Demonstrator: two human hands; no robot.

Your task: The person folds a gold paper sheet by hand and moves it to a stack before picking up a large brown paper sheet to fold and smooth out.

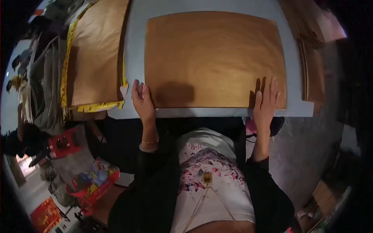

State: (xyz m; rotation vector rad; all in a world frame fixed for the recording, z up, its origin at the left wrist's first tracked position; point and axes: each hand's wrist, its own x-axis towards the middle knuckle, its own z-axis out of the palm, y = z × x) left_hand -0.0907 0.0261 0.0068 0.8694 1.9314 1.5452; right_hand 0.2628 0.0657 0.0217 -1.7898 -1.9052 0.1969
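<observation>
A large brown paper sheet (213,58) lies flat on the pale table (135,50), its lower edge close to the table's front edge. My right hand (266,101) rests on the sheet's lower right corner, fingers stretched out and pointing away from me. At the lower left corner is my left hand (143,101), palm turned partly up beside the sheet's edge, its fingers bent but apart. Nothing shows in either hand. Dark shadows fall on the sheet near both hands.
On the left, a stack of brown paper (97,54) lies on yellow wrapping (68,73). Folded brown paper (311,66) sits at the table's right edge. A red stool (64,143) and a red box (103,186) stand at lower left. Part of another person (19,132) shows far left.
</observation>
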